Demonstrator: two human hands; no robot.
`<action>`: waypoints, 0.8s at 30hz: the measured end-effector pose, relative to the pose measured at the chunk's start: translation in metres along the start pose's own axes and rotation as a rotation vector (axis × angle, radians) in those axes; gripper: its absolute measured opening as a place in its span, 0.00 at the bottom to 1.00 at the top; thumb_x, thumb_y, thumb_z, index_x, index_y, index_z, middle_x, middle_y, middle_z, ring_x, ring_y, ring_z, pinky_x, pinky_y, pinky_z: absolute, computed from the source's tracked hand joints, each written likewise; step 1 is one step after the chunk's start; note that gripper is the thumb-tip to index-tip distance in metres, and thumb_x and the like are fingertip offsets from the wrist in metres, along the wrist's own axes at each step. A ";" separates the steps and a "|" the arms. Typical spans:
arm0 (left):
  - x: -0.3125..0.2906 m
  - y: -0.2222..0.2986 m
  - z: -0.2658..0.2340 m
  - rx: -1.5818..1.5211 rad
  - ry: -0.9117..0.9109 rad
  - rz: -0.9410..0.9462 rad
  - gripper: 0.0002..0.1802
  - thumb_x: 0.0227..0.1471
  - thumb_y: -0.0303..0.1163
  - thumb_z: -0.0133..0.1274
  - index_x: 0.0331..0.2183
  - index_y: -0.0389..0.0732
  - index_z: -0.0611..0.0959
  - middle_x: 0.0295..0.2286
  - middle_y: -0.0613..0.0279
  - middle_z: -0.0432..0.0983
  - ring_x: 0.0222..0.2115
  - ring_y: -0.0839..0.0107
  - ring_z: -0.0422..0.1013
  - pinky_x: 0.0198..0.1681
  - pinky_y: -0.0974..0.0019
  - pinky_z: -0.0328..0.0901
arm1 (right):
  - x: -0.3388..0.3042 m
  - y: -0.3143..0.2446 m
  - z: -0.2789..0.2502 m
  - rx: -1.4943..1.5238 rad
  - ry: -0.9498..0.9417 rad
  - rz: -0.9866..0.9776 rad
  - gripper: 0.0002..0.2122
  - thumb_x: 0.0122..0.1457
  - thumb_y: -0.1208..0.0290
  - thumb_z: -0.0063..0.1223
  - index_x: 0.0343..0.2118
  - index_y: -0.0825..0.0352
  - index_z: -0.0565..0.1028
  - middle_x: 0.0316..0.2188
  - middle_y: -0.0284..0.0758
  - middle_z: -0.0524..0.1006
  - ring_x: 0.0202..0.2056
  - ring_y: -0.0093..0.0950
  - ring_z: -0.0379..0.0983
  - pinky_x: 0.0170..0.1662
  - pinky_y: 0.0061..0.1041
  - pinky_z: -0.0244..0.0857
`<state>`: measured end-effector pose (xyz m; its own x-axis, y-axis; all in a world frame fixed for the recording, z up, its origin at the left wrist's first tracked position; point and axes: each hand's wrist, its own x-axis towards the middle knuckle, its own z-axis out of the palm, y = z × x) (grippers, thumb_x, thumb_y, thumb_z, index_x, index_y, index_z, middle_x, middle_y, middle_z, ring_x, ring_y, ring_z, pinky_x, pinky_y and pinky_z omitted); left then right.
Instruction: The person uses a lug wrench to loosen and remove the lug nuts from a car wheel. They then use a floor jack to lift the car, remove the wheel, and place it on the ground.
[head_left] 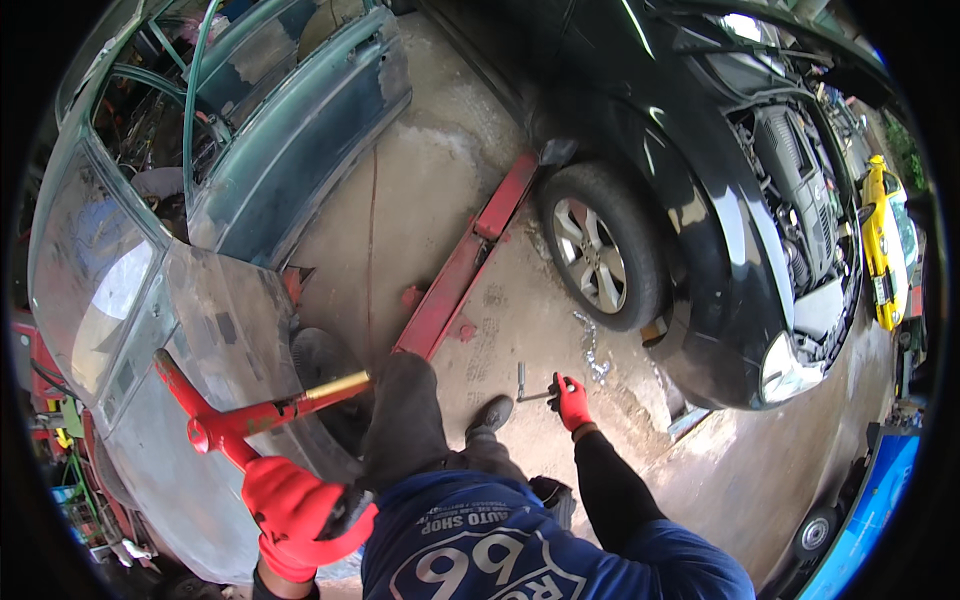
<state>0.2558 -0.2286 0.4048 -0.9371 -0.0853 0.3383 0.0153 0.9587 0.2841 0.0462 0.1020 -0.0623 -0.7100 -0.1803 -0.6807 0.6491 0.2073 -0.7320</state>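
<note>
My left hand (308, 512), in a red glove, is wrapped round the lower end of a red T-shaped jack handle (228, 428). A shaft runs from the handle's crossbar toward my leg, with a pale yellow section (338, 385) on it. The long red floor jack (465, 262) stretches from beside my knee to the black car. My right hand (571, 402), also red-gloved, is closed on a thin L-shaped metal wrench (522, 384), held out over the floor. Ahead of that hand is the black car's front wheel (602, 250), with a silver spoked rim.
On the left stands a stripped green and grey car body (200, 300), its door (300, 140) open. The black car (700, 200) has its hood raised over the engine (800, 190). A yellow car (882, 240) and a blue vehicle (870, 530) are farther right.
</note>
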 end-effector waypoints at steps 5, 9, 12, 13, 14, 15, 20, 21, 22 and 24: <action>-0.004 -0.001 0.009 0.106 0.204 -0.080 0.20 0.19 0.38 0.66 0.23 0.43 0.82 0.20 0.64 0.71 0.20 0.59 0.67 0.31 0.57 0.64 | -0.012 0.012 0.005 -0.210 0.043 -0.026 0.17 0.64 0.57 0.56 0.28 0.68 0.76 0.20 0.32 0.75 0.17 0.23 0.72 0.23 0.24 0.64; -0.007 -0.002 0.012 0.097 0.280 -0.114 0.20 0.22 0.40 0.65 0.24 0.42 0.83 0.22 0.64 0.72 0.21 0.60 0.68 0.31 0.57 0.65 | -0.015 0.016 -0.008 -0.297 0.049 -0.050 0.17 0.64 0.57 0.57 0.28 0.68 0.76 0.21 0.33 0.76 0.18 0.22 0.72 0.22 0.23 0.63; -0.014 -0.017 0.003 0.098 0.210 0.031 0.22 0.23 0.43 0.66 0.25 0.41 0.83 0.23 0.64 0.73 0.22 0.60 0.69 0.32 0.56 0.65 | -0.012 0.023 -0.022 -0.286 0.045 -0.027 0.17 0.63 0.56 0.57 0.30 0.68 0.75 0.24 0.34 0.77 0.18 0.25 0.73 0.21 0.25 0.63; -0.014 -0.023 0.002 0.100 0.169 0.105 0.23 0.23 0.44 0.66 0.25 0.41 0.83 0.23 0.64 0.74 0.22 0.61 0.69 0.32 0.56 0.65 | -0.012 0.023 -0.026 -0.259 0.051 0.001 0.17 0.63 0.56 0.57 0.31 0.68 0.75 0.25 0.35 0.77 0.18 0.25 0.73 0.21 0.25 0.64; -0.006 -0.029 -0.002 0.151 0.133 0.170 0.27 0.23 0.49 0.68 0.26 0.40 0.82 0.21 0.64 0.72 0.21 0.62 0.68 0.29 0.58 0.64 | -0.012 0.023 -0.028 -0.230 0.057 0.029 0.16 0.63 0.56 0.57 0.31 0.68 0.75 0.26 0.35 0.78 0.18 0.26 0.73 0.21 0.25 0.64; 0.006 -0.032 -0.010 0.165 0.021 0.119 0.27 0.25 0.50 0.68 0.26 0.41 0.81 0.20 0.65 0.70 0.20 0.63 0.68 0.28 0.59 0.62 | -0.012 0.023 -0.033 -0.198 0.083 0.050 0.17 0.64 0.56 0.56 0.33 0.68 0.75 0.27 0.36 0.79 0.18 0.27 0.73 0.20 0.26 0.64; 0.011 -0.051 -0.011 0.139 -0.035 0.150 0.22 0.29 0.49 0.69 0.21 0.44 0.79 0.14 0.69 0.62 0.14 0.67 0.61 0.22 0.62 0.55 | -0.015 0.036 -0.046 -0.133 0.159 0.088 0.17 0.64 0.55 0.56 0.31 0.67 0.74 0.24 0.34 0.76 0.17 0.26 0.71 0.19 0.26 0.63; 0.017 -0.038 -0.022 0.095 -0.080 0.112 0.20 0.35 0.47 0.68 0.25 0.42 0.81 0.18 0.65 0.66 0.19 0.64 0.65 0.27 0.59 0.60 | -0.016 0.038 -0.036 -0.109 0.140 0.116 0.17 0.64 0.55 0.56 0.30 0.67 0.74 0.24 0.34 0.76 0.17 0.26 0.71 0.19 0.26 0.63; 0.021 -0.035 -0.025 0.029 -0.107 0.090 0.19 0.40 0.45 0.66 0.29 0.41 0.82 0.21 0.62 0.70 0.23 0.61 0.69 0.33 0.56 0.64 | -0.017 0.036 -0.033 -0.085 0.152 0.131 0.17 0.64 0.55 0.56 0.30 0.67 0.74 0.23 0.34 0.76 0.16 0.26 0.71 0.19 0.26 0.63; 0.014 -0.035 -0.026 -0.029 -0.149 0.103 0.23 0.44 0.50 0.63 0.30 0.38 0.83 0.23 0.61 0.72 0.24 0.60 0.69 0.35 0.56 0.65 | -0.019 0.027 -0.022 -0.104 0.180 0.150 0.17 0.64 0.55 0.56 0.27 0.66 0.74 0.20 0.32 0.75 0.15 0.25 0.70 0.18 0.26 0.62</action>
<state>0.2507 -0.2708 0.4227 -0.9713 0.0563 0.2310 0.1221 0.9518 0.2814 0.0710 0.1319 -0.0687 -0.6512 0.0318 -0.7582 0.7256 0.3185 -0.6099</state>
